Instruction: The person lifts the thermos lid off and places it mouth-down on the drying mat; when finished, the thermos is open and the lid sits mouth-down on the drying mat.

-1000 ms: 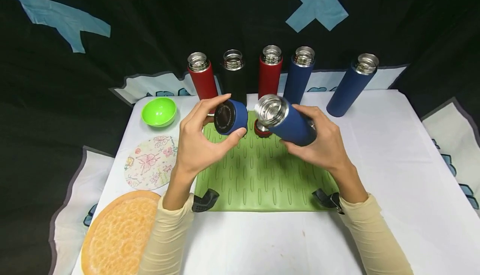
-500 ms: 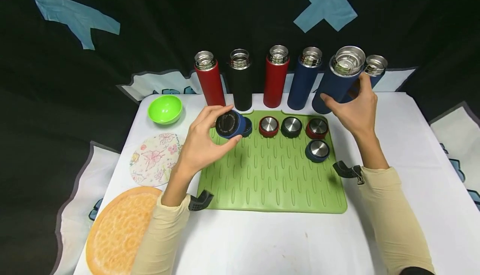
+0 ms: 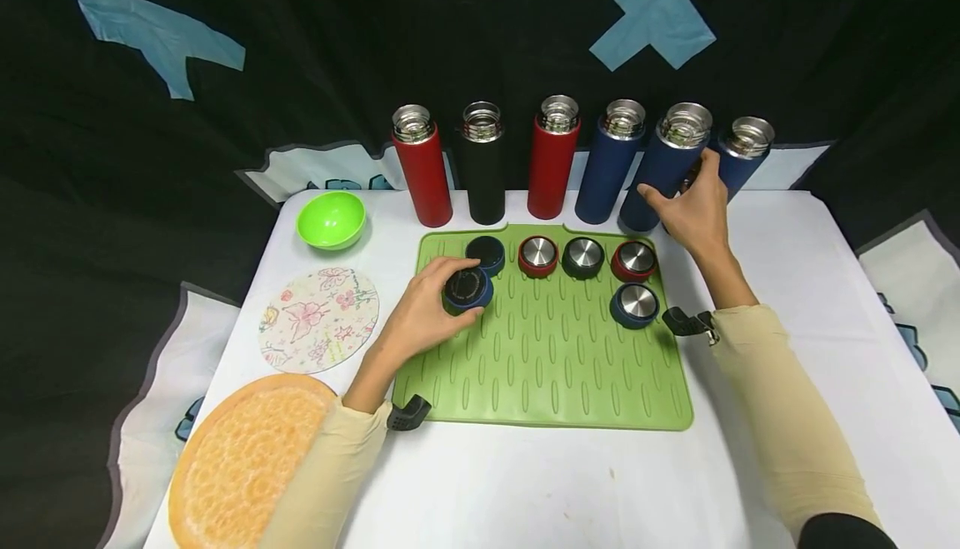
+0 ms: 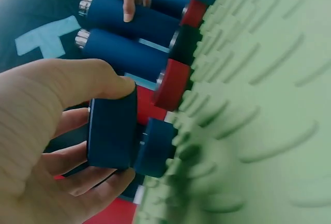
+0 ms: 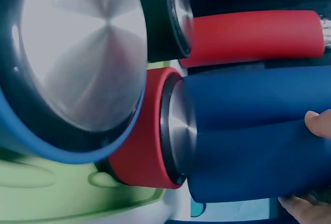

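Note:
My left hand (image 3: 423,311) pinches a blue flask lid (image 3: 467,289) between thumb and fingers, low over the green mat (image 3: 540,374). In the left wrist view the held lid (image 4: 113,131) is close to another blue lid (image 4: 156,146) on the mat. My right hand (image 3: 697,212) holds a lidless blue flask (image 3: 656,178) round its side; the flask stands upright at the back of the table, between a blue flask (image 3: 609,170) and another blue flask (image 3: 738,164). Its steel mouth shows from above.
Two red lids (image 3: 635,260), a black lid (image 3: 583,257) and a blue lid (image 3: 634,306) sit silver-face up on the mat. Lidless red (image 3: 423,178) and black (image 3: 483,178) flasks line the back. A green bowl (image 3: 332,220), patterned disc (image 3: 318,320) and tan round mat (image 3: 247,466) lie left.
My right hand has carried the blue flask from over the mat to the back row and stood it there. My left hand has lowered the lid toward the mat.

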Demonstrator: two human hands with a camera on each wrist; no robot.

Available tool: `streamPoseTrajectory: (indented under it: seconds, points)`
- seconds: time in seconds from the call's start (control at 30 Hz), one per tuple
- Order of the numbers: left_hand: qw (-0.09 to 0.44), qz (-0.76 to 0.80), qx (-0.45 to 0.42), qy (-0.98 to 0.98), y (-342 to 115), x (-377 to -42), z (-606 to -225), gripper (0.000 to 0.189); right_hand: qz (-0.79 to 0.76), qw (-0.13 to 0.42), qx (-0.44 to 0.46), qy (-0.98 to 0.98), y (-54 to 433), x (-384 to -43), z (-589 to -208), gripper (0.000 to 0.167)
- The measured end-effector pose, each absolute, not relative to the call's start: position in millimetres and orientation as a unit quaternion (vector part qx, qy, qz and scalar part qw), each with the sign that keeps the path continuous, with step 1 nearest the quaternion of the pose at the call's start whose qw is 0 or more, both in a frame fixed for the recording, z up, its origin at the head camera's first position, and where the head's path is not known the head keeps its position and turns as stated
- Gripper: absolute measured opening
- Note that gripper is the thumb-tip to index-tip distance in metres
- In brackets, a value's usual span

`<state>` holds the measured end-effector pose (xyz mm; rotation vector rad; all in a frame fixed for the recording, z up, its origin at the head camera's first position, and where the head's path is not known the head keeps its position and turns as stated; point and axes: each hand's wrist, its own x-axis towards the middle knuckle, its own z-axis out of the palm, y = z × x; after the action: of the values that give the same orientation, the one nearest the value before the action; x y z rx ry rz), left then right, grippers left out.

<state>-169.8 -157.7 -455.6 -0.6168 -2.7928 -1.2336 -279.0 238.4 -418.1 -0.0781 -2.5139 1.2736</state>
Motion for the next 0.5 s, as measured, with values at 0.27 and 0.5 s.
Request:
streamPoseTrajectory:
  seconds: [0.27,0.5]
  points:
    - [0.004,-0.369,-0.213,-0.905,-154.5,-173.3,-473.4,0.067,0.421,0.159,-0.019,-0.893,233.2,-295.3,-427.9,0.09]
    - [-0.005,-0.362,-0.224,-0.905,-150.8,-171.8,-482.1,0.068,0.407,0.167,-0.031,-0.898,233.2,-299.3,-437.8,0.089]
